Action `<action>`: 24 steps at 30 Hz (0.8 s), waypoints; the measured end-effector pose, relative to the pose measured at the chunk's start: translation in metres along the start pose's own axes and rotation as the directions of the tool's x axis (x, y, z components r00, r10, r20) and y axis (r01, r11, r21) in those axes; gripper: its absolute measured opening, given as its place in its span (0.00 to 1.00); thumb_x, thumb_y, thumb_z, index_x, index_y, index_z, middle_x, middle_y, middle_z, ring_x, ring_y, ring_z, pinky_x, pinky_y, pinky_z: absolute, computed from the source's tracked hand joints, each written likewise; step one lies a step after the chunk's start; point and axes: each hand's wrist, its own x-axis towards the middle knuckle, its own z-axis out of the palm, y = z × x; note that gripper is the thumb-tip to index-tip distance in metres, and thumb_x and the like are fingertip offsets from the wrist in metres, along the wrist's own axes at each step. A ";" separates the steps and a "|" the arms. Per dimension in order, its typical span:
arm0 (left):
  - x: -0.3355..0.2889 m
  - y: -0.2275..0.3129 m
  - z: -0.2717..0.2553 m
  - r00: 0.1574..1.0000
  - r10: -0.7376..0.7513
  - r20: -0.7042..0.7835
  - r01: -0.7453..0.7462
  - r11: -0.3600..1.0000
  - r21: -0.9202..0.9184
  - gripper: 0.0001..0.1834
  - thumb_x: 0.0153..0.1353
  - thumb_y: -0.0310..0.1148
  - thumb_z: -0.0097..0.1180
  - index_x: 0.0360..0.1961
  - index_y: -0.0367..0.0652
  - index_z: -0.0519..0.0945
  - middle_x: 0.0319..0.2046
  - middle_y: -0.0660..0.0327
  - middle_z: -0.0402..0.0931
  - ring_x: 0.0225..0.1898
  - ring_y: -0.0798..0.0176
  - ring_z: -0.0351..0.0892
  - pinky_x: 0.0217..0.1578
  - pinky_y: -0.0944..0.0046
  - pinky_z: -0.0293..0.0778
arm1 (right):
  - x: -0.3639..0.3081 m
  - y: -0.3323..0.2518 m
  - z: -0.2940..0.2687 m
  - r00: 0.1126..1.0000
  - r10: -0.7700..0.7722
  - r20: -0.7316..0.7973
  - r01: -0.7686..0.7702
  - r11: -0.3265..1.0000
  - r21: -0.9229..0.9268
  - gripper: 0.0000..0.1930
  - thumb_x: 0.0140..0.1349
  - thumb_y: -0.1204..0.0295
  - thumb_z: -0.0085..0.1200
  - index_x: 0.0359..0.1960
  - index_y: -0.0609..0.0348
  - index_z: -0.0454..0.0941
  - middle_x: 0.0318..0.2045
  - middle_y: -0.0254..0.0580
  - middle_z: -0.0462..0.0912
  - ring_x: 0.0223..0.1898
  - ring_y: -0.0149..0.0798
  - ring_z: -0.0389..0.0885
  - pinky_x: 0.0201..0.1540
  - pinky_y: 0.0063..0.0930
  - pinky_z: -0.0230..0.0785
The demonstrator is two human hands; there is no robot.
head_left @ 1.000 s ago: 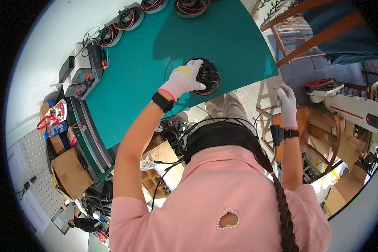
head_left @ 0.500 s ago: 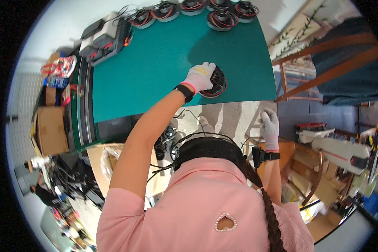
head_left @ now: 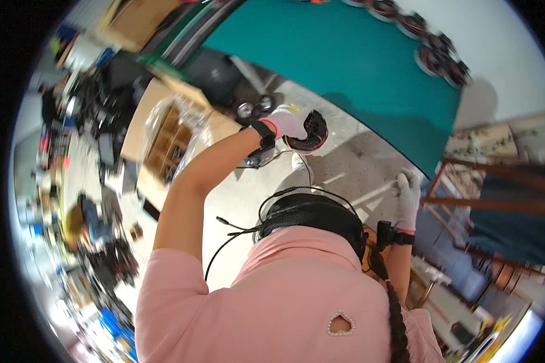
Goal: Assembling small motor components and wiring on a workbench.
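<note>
A round black unit (head_left: 316, 128) with red wiring is held by the left hand (head_left: 289, 123), gloved in white with a pink cuff. The left grip is closed on the unit's left side; some fingertips are hidden by the unit itself. The unit is seen over the pale floor (head_left: 351, 162) — beyond the near edge of the green counter (head_left: 345, 66), and to the left of that counter's near corner.

The right hand (head_left: 407, 192), likewise gloved, is raised near the same corner, well apart from the unit. Its fingers are loosely bent; whether the fingertips are pressed together cannot be told. A black wristband is worn on each wrist.

At the counter's far right edge, similar dark units (head_left: 440, 59) are lined up, some bunched close together. To the left, an open cardboard box (head_left: 140, 130) with inner dividers is noted, partly covered by clear plastic film (head_left: 201, 128). To the right, dark blue cloth (head_left: 508, 236) is seen beside wooden bars (head_left: 496, 206) — part of a frame.
</note>
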 end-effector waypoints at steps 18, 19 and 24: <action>-0.365 -0.299 0.176 0.524 -0.844 0.117 0.746 0.388 -0.541 0.36 0.30 0.42 0.63 0.44 0.35 0.70 0.35 0.42 0.76 0.40 0.45 0.76 0.40 0.55 0.72 | 0.126 -0.056 0.357 0.762 -0.211 0.612 0.493 0.802 -0.337 0.20 0.56 0.70 0.52 0.51 0.62 0.68 0.47 0.43 0.73 0.49 0.37 0.70 0.49 0.28 0.65; -0.371 -0.323 0.187 0.514 -0.846 0.140 0.767 0.380 -0.518 0.36 0.30 0.41 0.63 0.44 0.35 0.70 0.35 0.43 0.76 0.40 0.45 0.76 0.40 0.55 0.72 | 0.142 -0.047 0.392 0.706 -0.283 0.649 0.599 0.728 -0.334 0.23 0.54 0.69 0.55 0.53 0.58 0.67 0.50 0.44 0.70 0.52 0.40 0.68 0.52 0.31 0.63; -0.353 -0.434 0.178 0.481 -0.850 0.217 0.772 0.292 -0.565 0.38 0.29 0.42 0.65 0.47 0.39 0.70 0.36 0.46 0.76 0.42 0.46 0.75 0.43 0.57 0.71 | 0.176 -0.066 0.539 0.711 -0.333 0.619 0.673 0.068 -0.736 0.46 0.44 0.61 0.63 0.64 0.47 0.47 0.63 0.44 0.52 0.62 0.56 0.50 0.61 0.49 0.49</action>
